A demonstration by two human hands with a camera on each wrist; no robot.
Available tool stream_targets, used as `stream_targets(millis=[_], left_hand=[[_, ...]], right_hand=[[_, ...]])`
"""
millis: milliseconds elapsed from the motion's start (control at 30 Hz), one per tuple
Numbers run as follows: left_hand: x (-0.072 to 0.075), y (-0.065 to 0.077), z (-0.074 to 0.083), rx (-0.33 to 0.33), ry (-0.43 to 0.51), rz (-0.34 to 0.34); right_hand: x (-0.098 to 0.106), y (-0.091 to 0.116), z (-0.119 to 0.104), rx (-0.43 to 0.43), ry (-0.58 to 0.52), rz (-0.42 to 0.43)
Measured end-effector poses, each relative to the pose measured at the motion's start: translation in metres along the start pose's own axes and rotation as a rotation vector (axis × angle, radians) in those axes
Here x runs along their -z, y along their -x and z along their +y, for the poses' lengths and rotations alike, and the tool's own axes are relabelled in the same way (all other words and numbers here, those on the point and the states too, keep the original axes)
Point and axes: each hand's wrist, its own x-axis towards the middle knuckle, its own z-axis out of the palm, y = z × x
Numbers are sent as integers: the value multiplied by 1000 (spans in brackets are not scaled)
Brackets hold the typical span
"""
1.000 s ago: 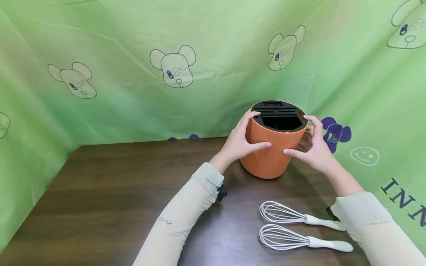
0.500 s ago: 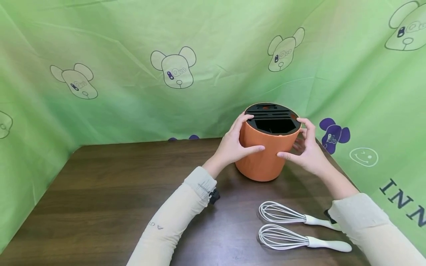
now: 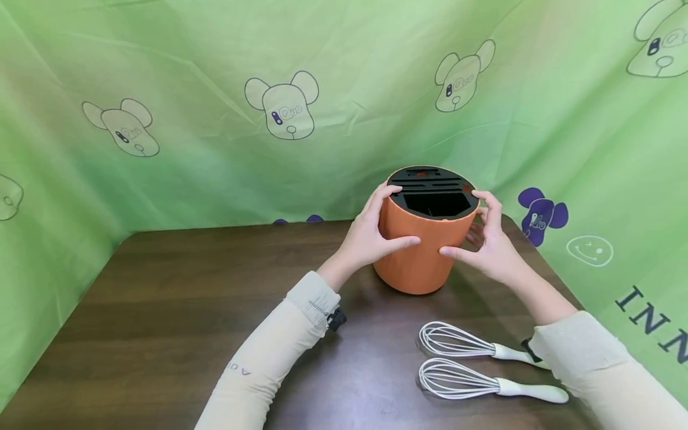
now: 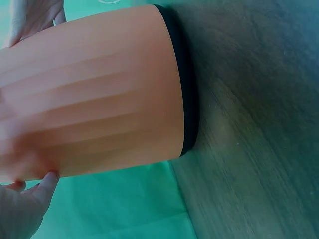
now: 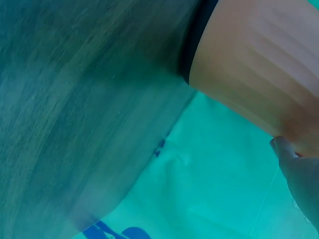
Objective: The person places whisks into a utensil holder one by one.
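An orange utensil holder (image 3: 416, 263) with a black slotted top insert (image 3: 430, 182) stands upright near the back of the table, right of the middle. My left hand (image 3: 368, 230) grips its left side, the index finger at the rim and the thumb across the front. On the opposite side my right hand (image 3: 491, 242) holds it likewise, thumb on the front wall. The left wrist view shows the holder's ribbed wall (image 4: 109, 99) and its black base (image 4: 187, 99) close to the wood. In the right wrist view, part of the right hand (image 5: 301, 179) touches the wall.
Two white whisks, the upper whisk (image 3: 457, 340) and the lower whisk (image 3: 462, 379), lie side by side at the front right, the upper handle partly behind the right sleeve. A green printed cloth (image 3: 322, 149) hangs behind the brown wooden table (image 3: 177, 310).
The utensil holder has shifted left and slightly nearer, with both hands keeping their hold on it. The whisks have stayed in place.
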Motion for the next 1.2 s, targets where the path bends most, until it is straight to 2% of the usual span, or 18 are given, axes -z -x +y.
stream_targets(millis=[167,500,667,800,1200], left_hand=[[3,5,2,12,12,-1],[15,17,3,8,18,6],[21,25,4,14,19,5],[24,31,4,-10,26,18],[33,48,4,-39,101,21]], right_hand=[[-5,2,-4,9,-15,2],[-15,5,-17,-43,20,-10],[-23,10,-21,-24,2,-2],[-29,14,-24,2,-25,15],[-43,23,-33,41,-29,15]])
